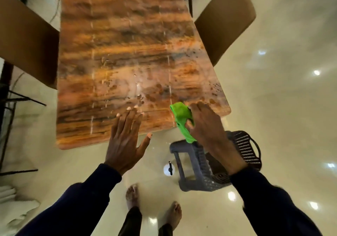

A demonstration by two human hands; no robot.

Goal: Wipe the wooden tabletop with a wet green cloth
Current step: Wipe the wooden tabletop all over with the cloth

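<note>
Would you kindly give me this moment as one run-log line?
tabletop: droplets | right hand: grips cloth at its near right corner | left hand: open, fingers over near edge | stool: on floor

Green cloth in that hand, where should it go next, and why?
Probably slide the green cloth, gripped in the right hand at the near right corner of the wooden tabletop, leftward: water drops lie there unwiped.

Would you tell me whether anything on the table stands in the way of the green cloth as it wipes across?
Nothing solid does. The right hand holds the cloth at the tabletop's near right corner, and the wood ahead bears only water drops. The left hand, open over the near edge, could block a leftward sweep.
</note>
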